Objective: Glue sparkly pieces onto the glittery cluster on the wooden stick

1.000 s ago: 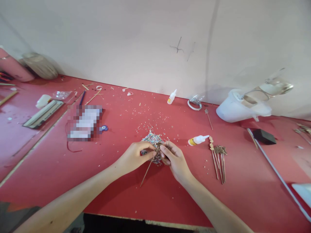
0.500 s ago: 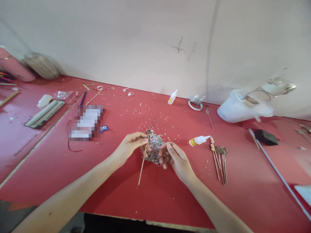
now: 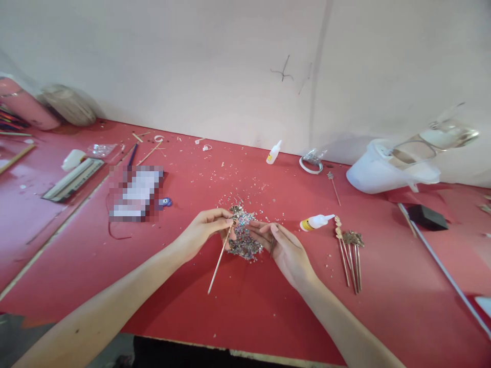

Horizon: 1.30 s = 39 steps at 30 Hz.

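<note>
The left hand (image 3: 215, 225) is closed on a gold stick (image 3: 219, 263), pinching it between thumb and fingers just below its ornamented top, with the plain end slanting down toward the near edge of the red desk (image 3: 184, 301). The stick's top is beside a pile of small multicoloured beads (image 3: 245, 246), which lies on the desk between the two hands. The right hand (image 3: 286, 250) is on the other side of the pile, fingers bent and thumb near the forefinger; a thin dark piece (image 3: 272, 247) shows by its fingers, but whether it is gripped cannot be told. To the right of this hand, a glue bottle (image 3: 315, 222) lies on its side, its nozzle pointing toward a group of gold sticks (image 3: 353, 260) with ornamented ends. Farther back are a second glue bottle (image 3: 273, 153), a white ring (image 3: 310, 167) with a clear bag beside it, and a single thin stick (image 3: 335, 190). A white container (image 3: 374, 168) lies tilted near the wall (image 3: 199, 66), with a pair of glasses (image 3: 418, 148) at its opening, and a black block (image 3: 427, 217) is in front of it. On the left are a blue charm (image 3: 165, 202), a dark blue pen (image 3: 132, 155) and a pink bottle (image 3: 30, 105).
</note>
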Available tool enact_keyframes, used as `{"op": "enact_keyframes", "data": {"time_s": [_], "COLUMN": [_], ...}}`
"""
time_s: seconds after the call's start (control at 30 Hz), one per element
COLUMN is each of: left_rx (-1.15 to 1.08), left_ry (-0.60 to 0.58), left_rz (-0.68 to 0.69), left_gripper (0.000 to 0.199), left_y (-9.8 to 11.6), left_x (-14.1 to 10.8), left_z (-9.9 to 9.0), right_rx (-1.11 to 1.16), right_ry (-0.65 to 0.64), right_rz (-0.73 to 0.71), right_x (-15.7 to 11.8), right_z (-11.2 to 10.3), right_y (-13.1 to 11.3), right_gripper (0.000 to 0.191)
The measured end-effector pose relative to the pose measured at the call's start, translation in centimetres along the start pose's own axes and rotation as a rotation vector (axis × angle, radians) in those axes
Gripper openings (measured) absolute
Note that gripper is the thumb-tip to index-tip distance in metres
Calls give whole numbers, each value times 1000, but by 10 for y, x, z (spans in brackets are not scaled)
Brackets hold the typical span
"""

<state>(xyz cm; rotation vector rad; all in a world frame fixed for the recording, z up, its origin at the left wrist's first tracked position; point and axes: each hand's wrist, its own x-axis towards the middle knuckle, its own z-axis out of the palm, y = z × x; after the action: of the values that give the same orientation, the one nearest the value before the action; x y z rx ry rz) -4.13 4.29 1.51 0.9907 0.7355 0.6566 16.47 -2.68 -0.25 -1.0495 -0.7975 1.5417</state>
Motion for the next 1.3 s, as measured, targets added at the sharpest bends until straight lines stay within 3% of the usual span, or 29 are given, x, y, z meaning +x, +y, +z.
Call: {"op": "enact_keyframes", "data": {"time_s": [0.2,0.4,0.6,0.77,1.07,1.3], "left_rx": [67,97,78,63,118,134], "left_ry": [-78,28,86,51,61,46], "left_rz": [-67,7,-17,-44,-78,-84], "left_gripper": [14,16,17,17,23,21], "left_y": [-9,-7,-7,-7,-5,-7], "left_x": [-4,-1,-1,-2,-3,-2], "left_z": [4,-10,-12,-5,-3,-4], "right_rx": [-10,-89,-386,-677,-1154,-1314], "right_ry": [55,120,135,179,161,118], "right_rz": [-70,-78,-94,-242,-433,-447], "right_x": [3,2,6,10,14,15], "right_z": [-5,-10,-24,-37,-36,-41], "right_y": [0,-4,-2,5,0,-4], "right_gripper": [22,25,35,23,15,18]}}
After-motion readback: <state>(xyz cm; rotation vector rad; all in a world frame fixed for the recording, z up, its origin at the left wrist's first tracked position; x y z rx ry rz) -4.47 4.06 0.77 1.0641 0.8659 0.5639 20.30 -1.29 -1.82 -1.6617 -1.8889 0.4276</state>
